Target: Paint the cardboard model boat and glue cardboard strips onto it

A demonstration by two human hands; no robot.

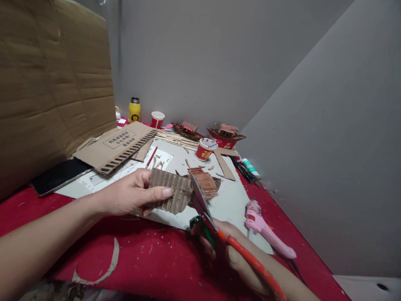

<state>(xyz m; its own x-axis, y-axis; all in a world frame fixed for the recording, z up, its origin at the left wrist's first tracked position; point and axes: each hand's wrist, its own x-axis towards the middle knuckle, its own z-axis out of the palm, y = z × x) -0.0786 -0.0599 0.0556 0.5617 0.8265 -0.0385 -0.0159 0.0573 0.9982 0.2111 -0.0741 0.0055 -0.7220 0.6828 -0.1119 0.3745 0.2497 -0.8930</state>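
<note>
My left hand [138,194] pinches a small piece of corrugated cardboard [172,190], its ridged side showing and the thumb lying across it. My right hand [234,246] grips a pair of scissors [203,205] with orange and dark green on the handles. The blades meet the right edge of the cardboard piece; whether they are fully closed there is hidden. Just behind the blades, a brown ridged boat roof [205,184] rests over a dark hull on the white board [230,205].
A pink glue gun [266,230] lies at right. Two brown model boats [227,131] stand at the back near a red paper cup [206,149] and thin wooden sticks [175,139]. Printed cardboard [115,146], a tablet [62,175] and a tall cardboard sheet [53,83] occupy the left.
</note>
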